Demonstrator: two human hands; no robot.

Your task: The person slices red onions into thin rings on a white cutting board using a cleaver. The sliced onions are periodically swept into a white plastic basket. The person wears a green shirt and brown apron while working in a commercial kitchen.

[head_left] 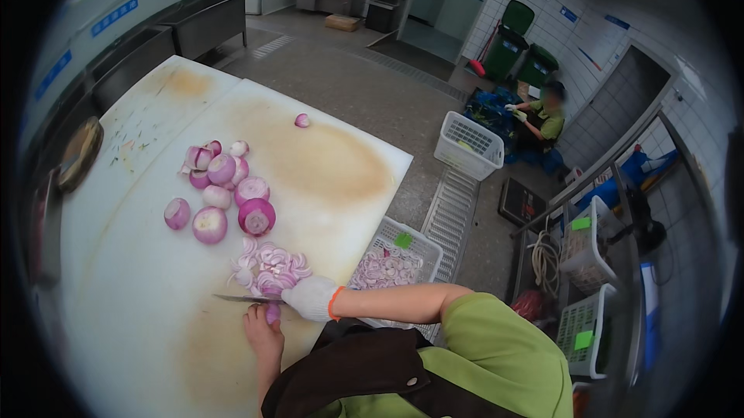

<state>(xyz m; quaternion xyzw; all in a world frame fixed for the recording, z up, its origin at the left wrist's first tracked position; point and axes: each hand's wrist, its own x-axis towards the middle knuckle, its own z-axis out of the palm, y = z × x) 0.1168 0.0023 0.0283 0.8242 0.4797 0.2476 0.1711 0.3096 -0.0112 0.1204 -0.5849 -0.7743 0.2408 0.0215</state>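
My right hand [311, 298], in a white glove with an orange cuff, is closed around the handle of a knife [239, 298]; the handle is hidden in the glove. Just nearer to me, my bare left hand [263, 333] presses its fingers on a piece of red onion [273, 314] on the white cutting board [139, 278]. The blade lies across the far side of that piece. Beyond the blade is a pile of sliced onion [273, 263]. Farther off sit several peeled red onions [209, 226] in a loose group, with a small onion [302, 120] apart near the far edge.
A white crate of sliced onion [387, 267] stands below the board's right edge. Another white crate [470, 146] is on the floor by a seated person [542, 117]. At right, a rack holds baskets [585, 333]. A round brown object [80, 154] lies at the board's left edge.
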